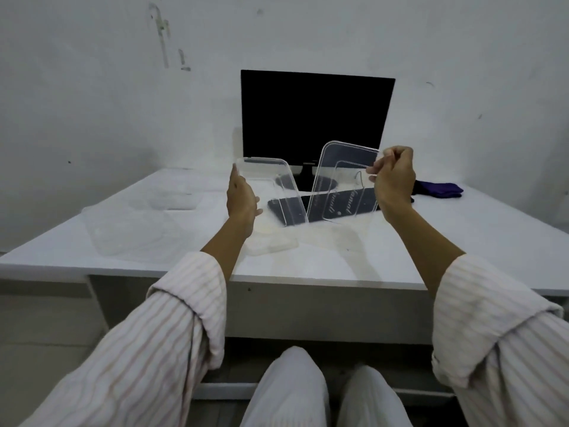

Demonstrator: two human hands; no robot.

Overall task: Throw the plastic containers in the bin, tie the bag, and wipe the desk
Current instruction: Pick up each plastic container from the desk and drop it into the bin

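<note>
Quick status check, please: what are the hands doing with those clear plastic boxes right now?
Left hand holds one clear container, right hand pinches a lid. Both lifted above desk. More containers left. No bin in view.

White desk (462, 241) against wall.
Monitor (317, 118) at rear edge; purple cloth (437, 190) rear right; clear containers (135, 229) left half, another (271, 243) near front edge.

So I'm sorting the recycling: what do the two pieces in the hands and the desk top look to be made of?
The container in the left hand and the lid in the right hand look like thin clear plastic, glossy: the dark monitor shows through both, and the lid bears moulded script. The desk looks like white laminated board, smooth and matt; its core cannot be told.
</note>
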